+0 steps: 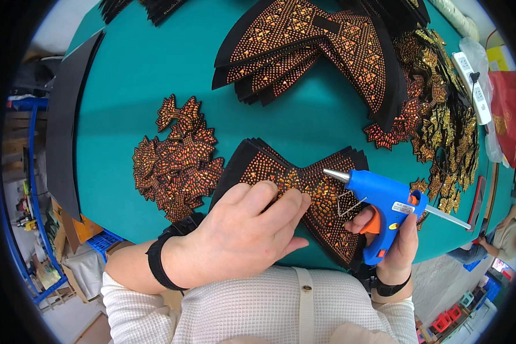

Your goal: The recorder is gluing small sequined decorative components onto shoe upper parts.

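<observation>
My right hand point(398, 246) is closed around the handle of a blue hot glue gun point(381, 198) with an orange trigger. Its metal nozzle points left, and a glue stick point(448, 218) juts from the back. Beneath it lies a stack of black bow-shaped fabric pieces point(338, 235) studded with orange rhinestones. A spiky-edged rhinestone appliqué point(312, 186) lies over the narrow middle of the top piece. My left hand point(249, 232) is on that middle, fingers curled and fingertips pressed onto the appliqué's left part, which they partly hide.
A pile of spiky appliqués point(178, 160) lies at left. Ahead is another stack of studded pieces point(292, 34); gold and orange appliqués point(441, 126) heap at right beside a white power strip point(472, 86). A black sheet point(69, 126) lies along the green table's point(114, 172) left edge. Another person point(507, 235) sits far right.
</observation>
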The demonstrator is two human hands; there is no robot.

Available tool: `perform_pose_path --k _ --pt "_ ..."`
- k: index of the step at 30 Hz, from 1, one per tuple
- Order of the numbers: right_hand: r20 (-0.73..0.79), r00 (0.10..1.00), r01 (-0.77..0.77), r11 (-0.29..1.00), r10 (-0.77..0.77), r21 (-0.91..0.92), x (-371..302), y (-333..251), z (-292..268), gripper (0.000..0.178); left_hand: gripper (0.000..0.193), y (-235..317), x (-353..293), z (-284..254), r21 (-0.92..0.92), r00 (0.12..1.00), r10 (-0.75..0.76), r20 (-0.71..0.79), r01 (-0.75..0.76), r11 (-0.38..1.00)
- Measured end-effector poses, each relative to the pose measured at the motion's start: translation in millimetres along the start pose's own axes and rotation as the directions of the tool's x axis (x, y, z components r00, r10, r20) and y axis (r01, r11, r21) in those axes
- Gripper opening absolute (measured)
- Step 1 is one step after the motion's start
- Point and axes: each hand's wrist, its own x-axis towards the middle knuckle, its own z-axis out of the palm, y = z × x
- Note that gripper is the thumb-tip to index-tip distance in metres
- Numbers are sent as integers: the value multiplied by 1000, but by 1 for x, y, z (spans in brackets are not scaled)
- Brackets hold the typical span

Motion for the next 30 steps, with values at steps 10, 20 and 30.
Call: perform_pose_path --k 10,20,30 --pt "-20 999 33 997 -34 -69 1 -1 7 71 55 -1 -6 -4 -130 999 -47 -14 45 991" --pt "-87 945 307 947 -315 -90 -6 -1 0 63 38 -21 -39 -19 -247 802 -578 -153 535 808" --pt "-108 926 325 910 -362 -259 -18 1 9 62 53 -16 -39 -15 -156 835 -495 -239 470 869"
